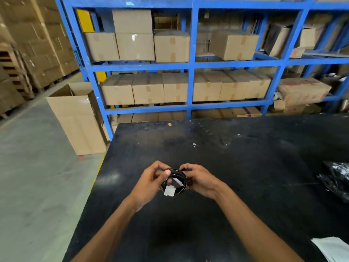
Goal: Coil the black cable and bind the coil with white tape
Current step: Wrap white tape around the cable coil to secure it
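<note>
1. Above the near-centre of the black table, the black cable is wound into a small round coil, held up off the surface between both hands.
2. A short piece of white tape is wrapped over the near-left part of the coil; its loose flap hangs toward the viewer. A second pale patch shows inside the ring; what it is cannot be told.
3. The left hand is closed on the left side of the coil, thumb pressed on the top edge of the strands, fingers curled behind.
4. The right hand is closed on the right side of the coil, fingertips bent over the far edge, palm cupping the outer turns.
5. Both forearms are bare and enter from the near edge, converging on the coil.
6. At the right edge of the table lies a crumpled black plastic bag; at the near-right corner, a sheet of white paper.
7. Beyond the far edge of the table stands blue shelving loaded with closed cardboard boxes.
8. To the far left, an open cardboard carton stands on the grey floor beside the shelving, with stacked cartons on pallets further left.
</note>
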The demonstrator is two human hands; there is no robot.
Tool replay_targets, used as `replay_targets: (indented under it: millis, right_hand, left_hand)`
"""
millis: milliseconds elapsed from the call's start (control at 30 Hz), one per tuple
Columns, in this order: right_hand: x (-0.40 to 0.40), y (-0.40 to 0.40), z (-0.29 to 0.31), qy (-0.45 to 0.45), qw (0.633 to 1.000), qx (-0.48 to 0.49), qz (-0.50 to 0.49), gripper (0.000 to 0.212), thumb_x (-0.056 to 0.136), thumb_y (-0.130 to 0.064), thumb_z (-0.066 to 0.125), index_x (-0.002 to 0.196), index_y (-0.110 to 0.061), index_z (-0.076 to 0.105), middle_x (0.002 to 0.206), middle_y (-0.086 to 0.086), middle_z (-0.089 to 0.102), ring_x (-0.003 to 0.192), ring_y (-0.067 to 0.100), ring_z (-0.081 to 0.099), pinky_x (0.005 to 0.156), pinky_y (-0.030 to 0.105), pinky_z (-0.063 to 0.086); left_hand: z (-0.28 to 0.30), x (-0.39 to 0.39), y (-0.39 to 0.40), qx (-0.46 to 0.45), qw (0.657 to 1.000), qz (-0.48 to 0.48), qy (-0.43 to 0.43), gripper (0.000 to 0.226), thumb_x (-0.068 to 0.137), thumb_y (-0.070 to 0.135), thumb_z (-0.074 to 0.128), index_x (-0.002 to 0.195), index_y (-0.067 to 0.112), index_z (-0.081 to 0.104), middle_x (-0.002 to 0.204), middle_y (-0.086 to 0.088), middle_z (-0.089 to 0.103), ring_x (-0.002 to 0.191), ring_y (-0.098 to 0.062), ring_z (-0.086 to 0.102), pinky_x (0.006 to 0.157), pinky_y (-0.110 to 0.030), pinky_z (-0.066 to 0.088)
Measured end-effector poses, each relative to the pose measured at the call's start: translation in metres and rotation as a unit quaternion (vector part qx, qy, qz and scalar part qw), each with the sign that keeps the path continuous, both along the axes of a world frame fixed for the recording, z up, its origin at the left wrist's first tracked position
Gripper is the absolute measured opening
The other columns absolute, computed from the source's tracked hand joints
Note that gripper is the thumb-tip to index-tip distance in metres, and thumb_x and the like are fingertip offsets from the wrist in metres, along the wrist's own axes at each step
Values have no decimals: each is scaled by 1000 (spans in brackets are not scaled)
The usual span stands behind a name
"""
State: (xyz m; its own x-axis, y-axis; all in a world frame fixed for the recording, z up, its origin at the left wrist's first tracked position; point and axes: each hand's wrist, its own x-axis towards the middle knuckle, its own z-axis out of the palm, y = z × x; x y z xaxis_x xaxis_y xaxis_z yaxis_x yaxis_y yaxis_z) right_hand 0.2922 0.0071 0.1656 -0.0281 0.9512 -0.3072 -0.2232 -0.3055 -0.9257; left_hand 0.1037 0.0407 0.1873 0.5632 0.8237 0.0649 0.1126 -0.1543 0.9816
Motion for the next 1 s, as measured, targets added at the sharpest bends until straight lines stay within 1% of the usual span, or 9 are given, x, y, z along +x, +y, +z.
replay_targets:
  millis: [100, 200, 333, 433, 500, 600, 700, 833, 1000]
  right_hand:
    - [-5, 0, 5, -38, 999, 6, 18, 19, 94, 3, 53, 88, -13, 59, 68, 5, 55, 58, 14, 50, 53, 27, 36]
    - [-12, 0, 6, -30, 1000, -1, -4, 18, 92, 1, 56, 86, -15, 61, 65, 3, 57, 55, 13, 51, 51, 26, 35]
    - [-18, -3, 9, -47, 999, 10, -18, 13, 89, -2, 60, 87, -13, 65, 67, 4, 62, 58, 14, 55, 56, 29, 40]
    - [-21, -6, 14, -77, 996, 29, -37, 11, 90, -6, 62, 85, -14, 67, 68, 4, 62, 58, 15, 55, 55, 29, 41]
    - [-22, -10, 19, -95, 993, 51, -52, 11, 91, -7, 63, 85, -14, 69, 72, 5, 65, 60, 15, 57, 56, 28, 43]
    - [-23, -15, 26, -104, 986, 104, -83, 9, 89, -1, 66, 87, -9, 71, 83, 9, 70, 71, 17, 63, 64, 30, 50]
    - [-26, -18, 32, -141, 972, 152, -111, 11, 87, 3, 66, 88, -7, 71, 84, 6, 74, 74, 15, 66, 67, 29, 53]
    - [-29, -20, 37, -206, 947, 197, -150, 13, 86, -1, 70, 87, -13, 73, 81, 6, 77, 74, 11, 68, 75, 32, 54]
    - [-33, -23, 42, -272, 901, 280, -190, 16, 84, -1, 72, 86, -16, 70, 76, 0, 76, 75, 9, 73, 74, 19, 55]
  left_hand:
    - [0, -6, -1, 7, 1000, 5, 6, 11, 98, 12, 54, 100, 2, 57, 70, -5, 65, 62, -8, 58, 57, -18, 47]
    - [-1, -12, -2, -8, 1000, 12, -3, 9, 98, 11, 55, 99, 3, 57, 71, -8, 67, 66, -13, 61, 63, -27, 51]
    - [1, -18, -1, -22, 1000, -7, -6, 10, 98, 10, 55, 101, 1, 57, 77, -13, 69, 70, -14, 66, 67, -30, 55]
    - [-1, -21, -2, -64, 997, 2, -34, 11, 97, 11, 56, 103, 2, 58, 83, -14, 70, 74, -17, 67, 73, -34, 56]
    - [-2, -23, -2, -101, 993, 8, -61, 12, 96, 13, 57, 103, 4, 60, 86, -13, 70, 77, -18, 67, 77, -35, 57]
    - [-1, -24, -1, -122, 990, 10, -75, 10, 96, 16, 58, 102, 8, 61, 85, -10, 71, 76, -16, 67, 78, -33, 58]
    - [1, -23, 0, -122, 990, 13, -71, 13, 96, 16, 58, 104, 6, 61, 85, -12, 71, 76, -17, 67, 77, -32, 58]
    - [6, -20, 1, -109, 992, 21, -64, 11, 97, 16, 57, 103, 8, 61, 83, -11, 71, 76, -17, 67, 75, -31, 57]
    - [10, -17, 0, -85, 994, 27, -64, 12, 97, 15, 56, 102, 5, 60, 76, -4, 71, 73, -11, 69, 73, -29, 58]
